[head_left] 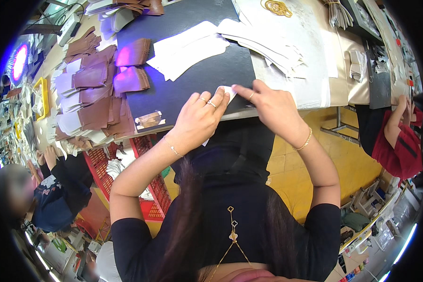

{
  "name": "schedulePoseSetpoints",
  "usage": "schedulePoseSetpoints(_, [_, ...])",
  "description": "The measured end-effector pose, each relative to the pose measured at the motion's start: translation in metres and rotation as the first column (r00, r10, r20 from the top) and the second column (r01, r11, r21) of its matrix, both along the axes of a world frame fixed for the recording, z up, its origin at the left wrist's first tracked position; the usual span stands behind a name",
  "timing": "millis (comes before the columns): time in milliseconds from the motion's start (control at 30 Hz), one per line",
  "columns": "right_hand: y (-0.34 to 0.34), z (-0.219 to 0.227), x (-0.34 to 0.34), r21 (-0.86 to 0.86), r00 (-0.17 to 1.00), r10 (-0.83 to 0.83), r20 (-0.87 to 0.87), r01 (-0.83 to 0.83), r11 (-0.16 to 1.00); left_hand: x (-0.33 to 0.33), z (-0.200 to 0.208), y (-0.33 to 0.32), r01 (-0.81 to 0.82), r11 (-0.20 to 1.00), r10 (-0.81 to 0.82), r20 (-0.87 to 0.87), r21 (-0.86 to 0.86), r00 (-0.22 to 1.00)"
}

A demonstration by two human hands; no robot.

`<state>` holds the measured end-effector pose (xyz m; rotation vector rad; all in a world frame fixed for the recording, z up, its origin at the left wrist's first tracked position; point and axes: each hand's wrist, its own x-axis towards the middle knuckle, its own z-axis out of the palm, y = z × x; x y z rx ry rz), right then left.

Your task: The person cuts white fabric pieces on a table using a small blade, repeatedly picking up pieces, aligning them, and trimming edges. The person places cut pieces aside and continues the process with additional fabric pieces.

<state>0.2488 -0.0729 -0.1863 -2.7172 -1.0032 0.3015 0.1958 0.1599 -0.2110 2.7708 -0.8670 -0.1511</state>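
At the near edge of the dark work mat (174,101), a small white flat piece (229,95) lies under the fingers of my left hand (199,115). These fingers are close together and bent over it, and a white tip shows below that hand. From the right, my right hand (275,107) reaches the piece's upper corner with its index finger, the other fingers curled; the thumb is hidden. Beyond my hands, a fanned stack of white pieces (185,49) lies on the mat. Another white fanned stack (268,44) overlaps the mat's right edge.
Brown and white layered pieces (96,75) cover the table's left side, with two small brown stacks (135,52) beside them. Rubber bands (276,8) lie at the back. Below the table stands a red crate (145,155). Other people work at left and right.
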Motion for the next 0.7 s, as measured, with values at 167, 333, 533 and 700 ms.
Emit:
schedulePoseSetpoints(167, [-0.007, -0.004, -0.005, 0.302, 0.932, -0.247, -0.267, 0.324, 0.897, 0.026, 0.000, 0.013, 0.248, 0.966, -0.231, 0.182, -0.077, 0.956])
schedulePoseSetpoints(333, [0.002, -0.004, -0.012, 0.321, 0.849, -0.356, -0.389, 0.488, 0.812, 0.017, 0.004, 0.014, 0.172, 0.981, -0.163, 0.098, -0.094, 0.982])
schedulePoseSetpoints(533, [0.030, -0.008, -0.009, 0.382, 0.929, -0.251, -0.273, 0.344, 0.858, -0.010, 0.001, 0.006, -0.080, 0.986, 0.089, 0.053, -0.144, 0.995])
schedulePoseSetpoints(700, [0.028, -0.004, -0.027, 0.397, 0.919, -0.264, -0.293, 0.368, 0.841, -0.004, 0.002, 0.010, -0.053, 0.981, 0.063, 0.044, -0.189, 0.997])
